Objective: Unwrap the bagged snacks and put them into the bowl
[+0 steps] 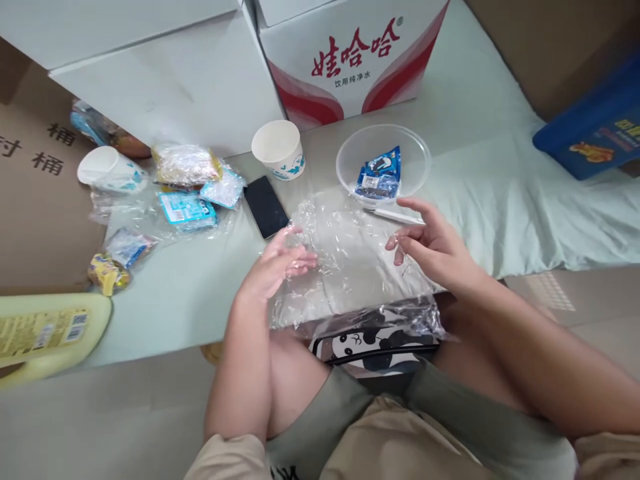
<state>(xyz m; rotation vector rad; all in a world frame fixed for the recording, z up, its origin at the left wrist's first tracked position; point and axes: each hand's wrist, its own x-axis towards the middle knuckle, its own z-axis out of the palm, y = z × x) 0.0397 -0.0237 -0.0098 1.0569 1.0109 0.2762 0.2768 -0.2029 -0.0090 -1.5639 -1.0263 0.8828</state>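
A crumpled clear plastic bag (345,260) lies spread on the pale green cloth between my hands, its near edge drooping over the front edge. My left hand (283,263) is at the bag's left side, fingers loosely stretched over it, with nothing seen in its grasp. On the other side, my right hand (437,247) hovers with fingers apart and holds nothing. Just beyond its fingertips is a slim white object (397,215), partly hidden. Behind that, a round clear plastic lid or shallow dish (425,157) has blue snack packets (380,175) on it.
A black phone (267,207) and a paper cup (279,150) lie beyond my left hand. Farther left are another paper cup (110,170), wrapped snacks (187,210) and a yellow jug (60,327). White cartons (350,67) stand behind; a blue container (590,120) is at right.
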